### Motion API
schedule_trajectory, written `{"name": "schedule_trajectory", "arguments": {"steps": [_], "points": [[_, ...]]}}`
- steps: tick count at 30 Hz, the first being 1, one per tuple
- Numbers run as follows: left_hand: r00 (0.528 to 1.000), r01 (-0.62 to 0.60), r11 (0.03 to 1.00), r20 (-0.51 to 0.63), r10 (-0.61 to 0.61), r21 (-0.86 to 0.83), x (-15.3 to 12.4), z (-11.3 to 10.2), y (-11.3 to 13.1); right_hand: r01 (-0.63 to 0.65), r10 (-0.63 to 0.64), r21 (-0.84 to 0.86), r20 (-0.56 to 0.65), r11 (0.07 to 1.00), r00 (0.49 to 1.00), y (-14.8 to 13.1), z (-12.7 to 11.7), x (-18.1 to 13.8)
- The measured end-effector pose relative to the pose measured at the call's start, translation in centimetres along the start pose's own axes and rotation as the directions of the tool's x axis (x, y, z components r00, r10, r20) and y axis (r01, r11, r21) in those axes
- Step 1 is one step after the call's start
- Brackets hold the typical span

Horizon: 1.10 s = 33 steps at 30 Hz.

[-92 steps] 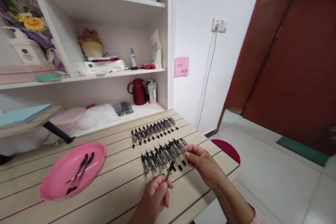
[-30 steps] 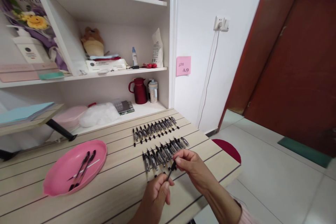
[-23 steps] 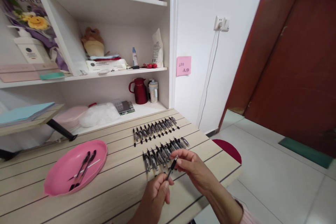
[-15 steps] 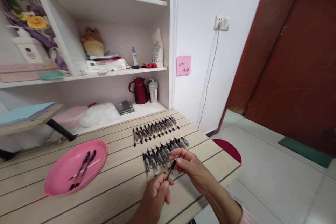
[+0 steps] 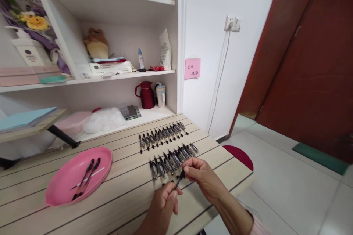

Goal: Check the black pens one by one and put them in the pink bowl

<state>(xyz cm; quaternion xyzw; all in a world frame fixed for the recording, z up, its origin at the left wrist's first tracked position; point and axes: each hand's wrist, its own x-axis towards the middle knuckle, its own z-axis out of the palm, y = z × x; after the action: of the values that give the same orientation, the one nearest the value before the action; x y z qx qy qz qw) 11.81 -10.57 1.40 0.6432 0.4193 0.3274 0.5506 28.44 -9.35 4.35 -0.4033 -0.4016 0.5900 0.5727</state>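
Since the earliest view, the right hand (image 5: 204, 176) has drawn in from the pen rows and now meets the left hand (image 5: 162, 205) on one slim black plastic pen (image 5: 179, 180); over the last half second hardly anything shifts.

Left hand: fingers curled shut around the lower end of the pen, which tilts up and away from the palm. This hold appears to serve as the anchor.

Right hand: thumb and fingertips (image 5: 185, 169) pinched closed on the upper end of the same pen, the remaining fingers loosely folded. A fine pinch of this kind suits work on a small end part; whether that part is a cap or a tip cannot be told.

The pen hangs clear of the pale slatted wooden table (image 5: 124, 198), just above its near edge.

Just beyond the grip lies the near row of matching black pens (image 5: 168, 162), side by side and parallel; farther beyond it lies a second such row (image 5: 161, 136). The even spacing suggests that each pen is meant to be easy to pick singly.

Well to the left of the grip sits a round pink plastic plate (image 5: 55, 198), holding two dark pens (image 5: 88, 174) and a thin white stick (image 5: 97, 171), kept apart from the rows.
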Motion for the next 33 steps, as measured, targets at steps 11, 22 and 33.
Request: {"name": "schedule_trajectory", "arguments": {"steps": [11,22,33], "points": [[0.999,-0.028,0.993,-0.028,0.031,0.117,-0.2,-0.2,0.7,0.032,-0.009,-0.185,0.120,0.982,0.993,-0.9,-1.5,0.7],[0.999,-0.006,0.997,-0.030,0.009,0.083,0.2,-0.6,0.5,-0.185,-0.269,-0.936,-0.269,0.298,0.925,-1.2,-7.5,9.9],[0.999,0.033,0.999,0.001,-0.033,0.005,0.5,-0.6,-0.4,-0.082,-0.182,-0.780,-0.244,0.620,0.953,-1.8,-7.0,7.6]]}}
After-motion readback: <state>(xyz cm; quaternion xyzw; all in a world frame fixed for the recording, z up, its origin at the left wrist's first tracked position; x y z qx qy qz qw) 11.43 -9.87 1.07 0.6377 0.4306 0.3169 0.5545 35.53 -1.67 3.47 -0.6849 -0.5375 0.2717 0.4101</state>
